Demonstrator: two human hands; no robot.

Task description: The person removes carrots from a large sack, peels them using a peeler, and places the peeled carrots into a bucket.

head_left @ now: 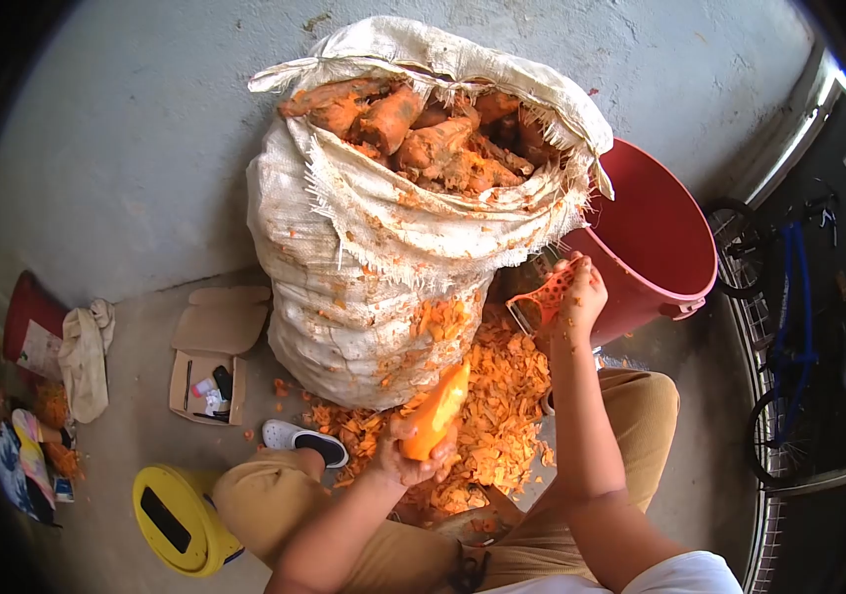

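Note:
My left hand (411, 457) is wrapped round the lower end of a peeled orange vegetable (435, 421), which points up and to the right. Raised in front of the red bucket, my right hand (581, 297) grips the orange handle of a peeler (545, 297). The peeler and the vegetable are apart. Below and between my hands lies a heap of orange peelings (502, 401). A large white woven sack (344, 267) stands beyond them, its open top full of unpeeled orange roots (433, 139).
At the right is a large red bucket (653, 228), with a blue bicycle (794, 327) beyond it. A yellow container (171, 520) stands at the lower left. An open cardboard box (207, 381) with small items lies left of the sack, near a cloth (87, 361).

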